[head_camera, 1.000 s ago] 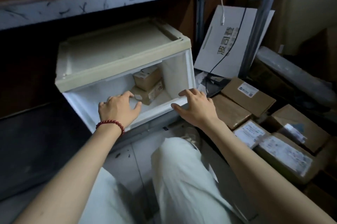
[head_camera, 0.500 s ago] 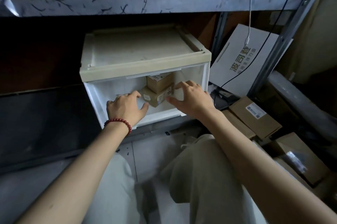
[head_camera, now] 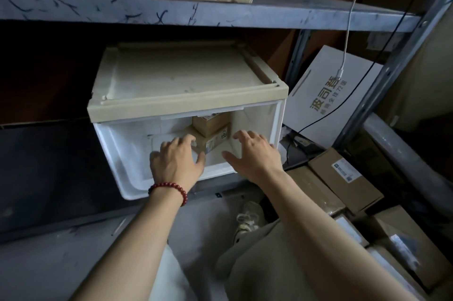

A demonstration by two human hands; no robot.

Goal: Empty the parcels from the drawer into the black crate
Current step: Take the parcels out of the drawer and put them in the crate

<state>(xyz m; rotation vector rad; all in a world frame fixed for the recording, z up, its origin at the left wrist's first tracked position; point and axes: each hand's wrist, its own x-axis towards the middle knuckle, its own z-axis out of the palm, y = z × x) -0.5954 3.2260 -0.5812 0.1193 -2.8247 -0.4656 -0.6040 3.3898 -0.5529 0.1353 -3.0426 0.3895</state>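
Left hand point(head_camera: 177, 163) and right hand point(head_camera: 253, 156) deeper in drawer point(head_camera: 117, 153), parcels point(head_camera: 211, 126) between them, grips wide, empty

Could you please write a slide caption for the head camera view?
Left hand and right hand, both open, reach into the white drawer toward two stacked parcels at its back.

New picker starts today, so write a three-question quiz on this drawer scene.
1. True or false: the drawer is empty.
2. The brown parcels inside it are: A) side by side, B) stacked, C) in opposite corners.
3. Which wrist wears the red bracelet?

Key: 1 false; 2 B; 3 left.
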